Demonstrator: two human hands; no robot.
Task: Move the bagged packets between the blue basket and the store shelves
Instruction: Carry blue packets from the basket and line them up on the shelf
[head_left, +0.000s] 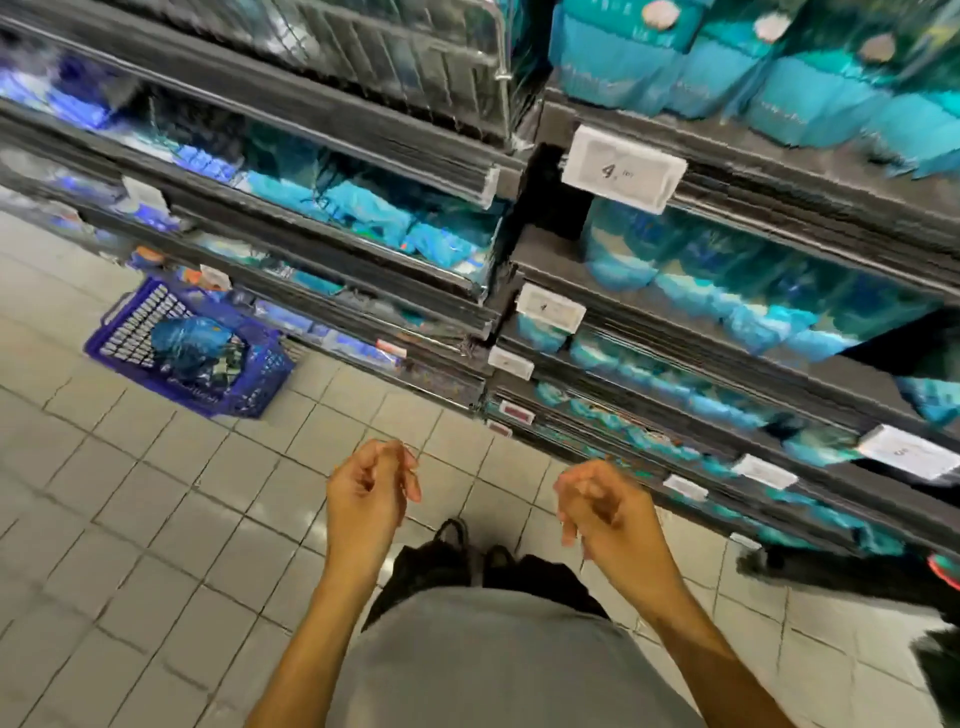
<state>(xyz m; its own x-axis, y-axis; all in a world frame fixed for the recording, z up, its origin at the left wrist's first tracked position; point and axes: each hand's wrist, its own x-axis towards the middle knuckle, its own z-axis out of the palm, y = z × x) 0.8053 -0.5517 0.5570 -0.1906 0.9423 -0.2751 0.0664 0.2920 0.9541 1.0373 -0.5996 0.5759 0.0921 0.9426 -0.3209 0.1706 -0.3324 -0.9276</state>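
Packets in basket: one dark blue bagged lump (195, 348) shows in the blue basket (130, 325); blur hides how many it holds and which way it points.
Basket: on the tiled floor (130, 519) at 10 o'clock from the hands, against the lowest shelf.
Shelves: store shelves (727, 291) from 11 to 3 o'clock, rows of teal packets (753, 317), too smeared to count.
Left hand (366, 493): loosely curled, holding nothing.
Right hand (602, 501): loosely curled, holding nothing.

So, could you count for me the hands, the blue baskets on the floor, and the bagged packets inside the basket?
Hands: 2, left and right, both holding nothing
Blue basket: 1
Bagged packets in the basket: 1 visible
Total: 4
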